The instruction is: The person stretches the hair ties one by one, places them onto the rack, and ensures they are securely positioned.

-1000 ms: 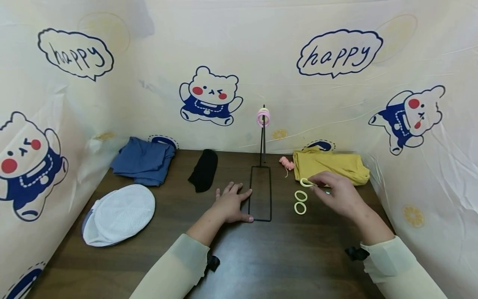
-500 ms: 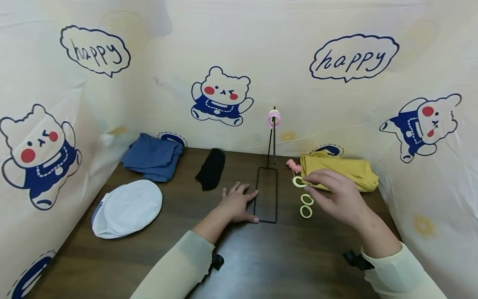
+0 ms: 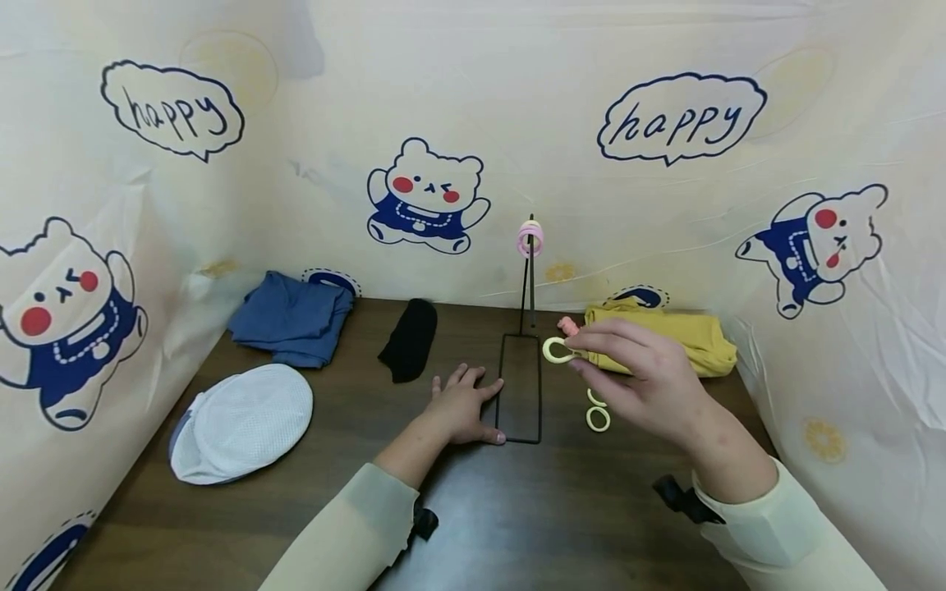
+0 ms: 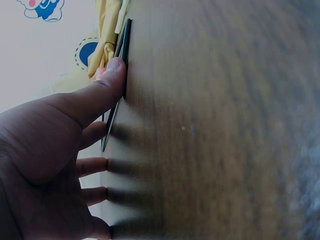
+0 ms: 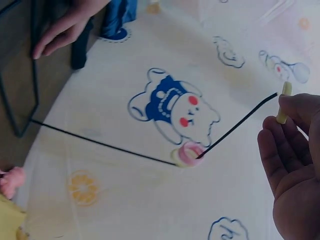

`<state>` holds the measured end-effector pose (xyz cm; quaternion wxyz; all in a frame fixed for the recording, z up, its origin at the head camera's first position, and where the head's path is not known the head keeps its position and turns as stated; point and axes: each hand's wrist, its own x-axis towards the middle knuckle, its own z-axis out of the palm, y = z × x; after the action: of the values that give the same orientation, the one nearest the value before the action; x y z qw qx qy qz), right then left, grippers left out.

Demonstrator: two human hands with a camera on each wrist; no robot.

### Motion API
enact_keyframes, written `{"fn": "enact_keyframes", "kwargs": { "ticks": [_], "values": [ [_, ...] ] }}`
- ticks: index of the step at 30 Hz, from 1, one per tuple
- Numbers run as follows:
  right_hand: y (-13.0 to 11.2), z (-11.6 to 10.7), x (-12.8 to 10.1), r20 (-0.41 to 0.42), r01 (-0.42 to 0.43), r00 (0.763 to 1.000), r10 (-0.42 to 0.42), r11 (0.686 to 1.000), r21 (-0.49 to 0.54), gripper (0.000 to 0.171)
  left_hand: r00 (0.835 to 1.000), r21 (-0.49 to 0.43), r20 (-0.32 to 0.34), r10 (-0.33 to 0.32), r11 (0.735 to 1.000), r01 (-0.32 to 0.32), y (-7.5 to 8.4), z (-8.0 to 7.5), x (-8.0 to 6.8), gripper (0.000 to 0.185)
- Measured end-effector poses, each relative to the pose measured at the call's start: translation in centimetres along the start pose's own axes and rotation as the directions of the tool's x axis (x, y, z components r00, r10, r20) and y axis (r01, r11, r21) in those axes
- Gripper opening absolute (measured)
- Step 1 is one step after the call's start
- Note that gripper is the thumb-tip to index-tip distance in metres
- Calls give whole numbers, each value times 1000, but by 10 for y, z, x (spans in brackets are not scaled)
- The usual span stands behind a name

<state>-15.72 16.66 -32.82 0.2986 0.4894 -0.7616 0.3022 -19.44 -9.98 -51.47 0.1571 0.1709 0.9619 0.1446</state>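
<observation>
Printed cloth backs the table. Right hand pinches a ring, rack just left of it; left hand, fingers spread, touches it. A snagging ring could topple that perhaps lightly braced rack.

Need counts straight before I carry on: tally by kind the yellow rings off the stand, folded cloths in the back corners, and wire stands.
Loose yellow rings: 3 (one in the right hand, two on the table)
Folded cloths: 2 (blue cloth, yellow cloth)
Wire stand: 1
Total: 6
</observation>
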Motion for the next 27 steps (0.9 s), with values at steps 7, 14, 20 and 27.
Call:
{"fn": "enact_keyframes", "kwargs": {
  "ticks": [7, 14, 20, 27],
  "values": [
    [-5, 1, 17, 5, -12, 1000, 12, 1000, -3, 20, 1000, -10, 8, -3, 1000, 3, 1, -2, 1, 100],
    [4, 9, 25, 23, -83, 996, 83, 996, -34, 24, 1000, -15, 7, -2, 1000, 2, 1, -2, -1, 99],
    [13, 16, 27, 22, -90, 996, 91, 995, -38, 25, 1000, -21, 3, 3, 1000, -3, 1, -1, -1, 100],
    [30, 22, 33, 5, -113, 993, 114, 991, -65, 24, 1000, -30, -4, 1, 1000, -2, 1, 0, 0, 100]
  ]
}}
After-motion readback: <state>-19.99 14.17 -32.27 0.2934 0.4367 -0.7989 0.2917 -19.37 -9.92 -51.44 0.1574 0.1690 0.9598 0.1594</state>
